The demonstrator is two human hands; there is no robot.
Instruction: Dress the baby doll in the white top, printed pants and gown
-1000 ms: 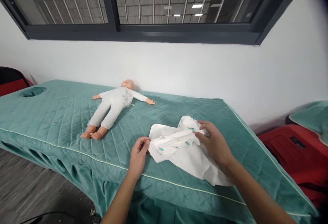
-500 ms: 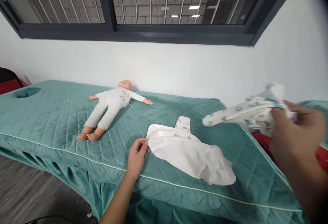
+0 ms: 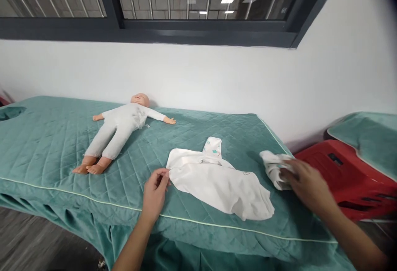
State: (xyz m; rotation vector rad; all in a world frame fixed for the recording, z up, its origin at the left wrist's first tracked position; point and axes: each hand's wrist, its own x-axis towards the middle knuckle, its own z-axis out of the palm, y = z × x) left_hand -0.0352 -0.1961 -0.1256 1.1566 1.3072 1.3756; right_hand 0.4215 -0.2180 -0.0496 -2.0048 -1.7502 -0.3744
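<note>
A white baby garment lies spread on the green quilted bed, with a patterned flap sticking out at its far side. My left hand pinches the garment's left corner between thumb and fingers. Over the bed's right part, my right hand is closed on a bunched white cloth with small green marks; its exact kind is unclear because it is crumpled. Farther left, a baby doll in white fabric lies on its back, arms out to the sides.
The green quilted bed cover has a pale piped front edge and a face hole at far left. Right of the bed stands a red plastic object, partly under another green cover. A dark-framed window is set in the white wall.
My right hand has brought the patterned cloth from the upper right down to the bed's right side, where it is now bunched. My left hand keeps its pinch; the view has shifted right.
</note>
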